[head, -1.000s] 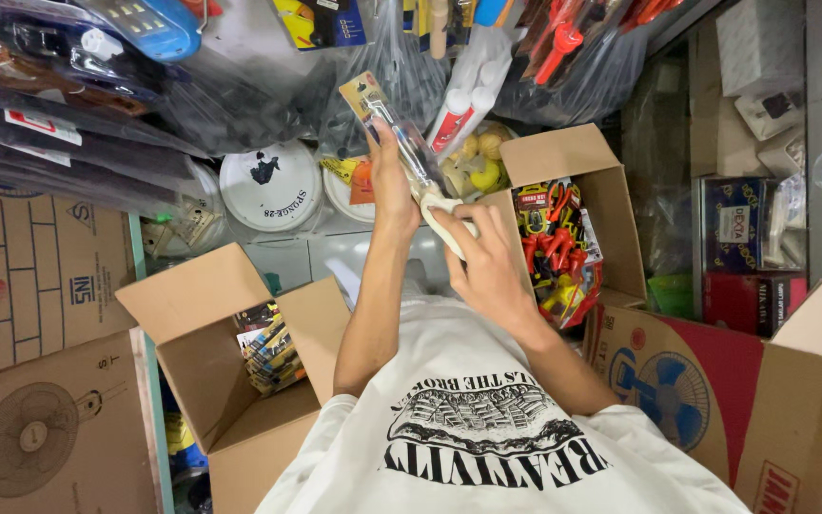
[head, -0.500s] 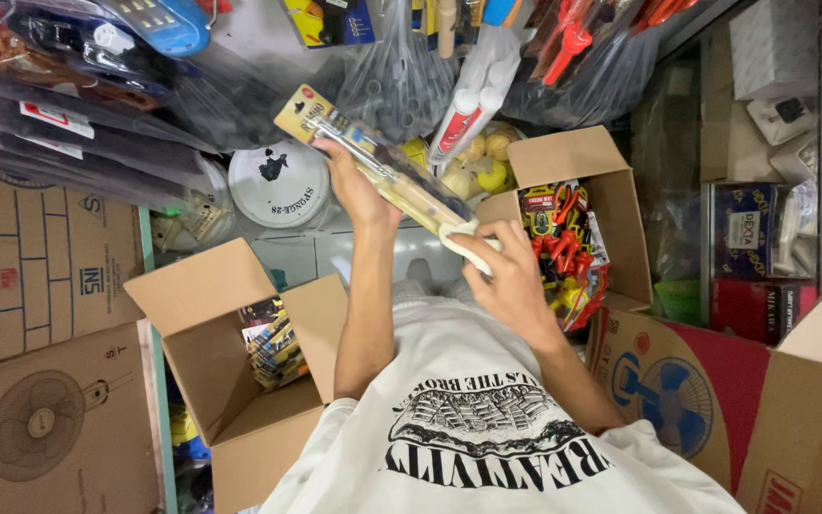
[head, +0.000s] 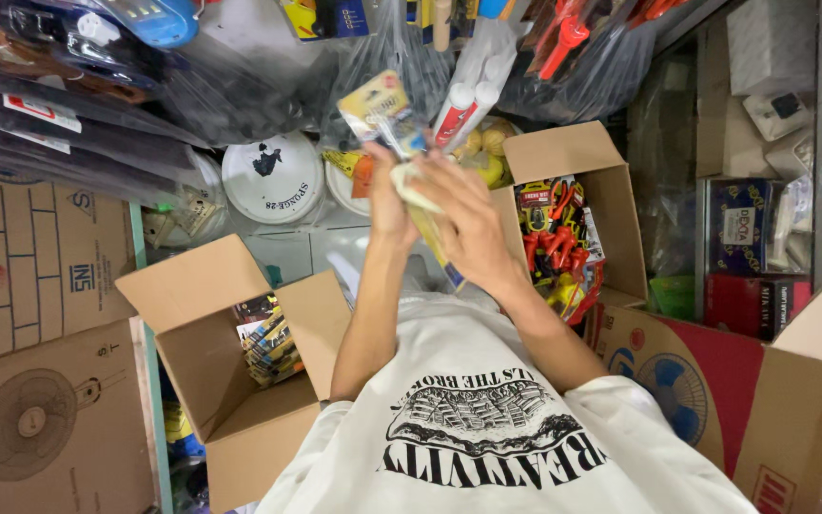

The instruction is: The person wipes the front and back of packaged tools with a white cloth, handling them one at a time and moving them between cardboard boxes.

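My left hand (head: 387, 195) and my right hand (head: 463, 224) are raised together in front of my chest. Both grip a long, flat packaged item (head: 380, 107) with a yellow card top and clear plastic. The pack stands nearly upright, its yellow end pointing away from me and its lower end hidden behind my right hand. Below my left arm an open cardboard box (head: 192, 295) holds several small packaged goods (head: 266, 341). Beyond my right hand a second open box (head: 556, 152) is full of red-handled tools (head: 558, 243).
Plastic bags of hanging goods (head: 240, 86) crowd the top. A round white lid (head: 271, 176) lies beyond the left box. Printed cartons (head: 21, 286) stack at the left, a fan carton (head: 715, 381) stands at the right, and shelves with small boxes (head: 749, 228) sit behind it.
The pack has swung from a leftward tilt to nearly upright. My hands have come closer together on it, my left hand sliding toward its middle.
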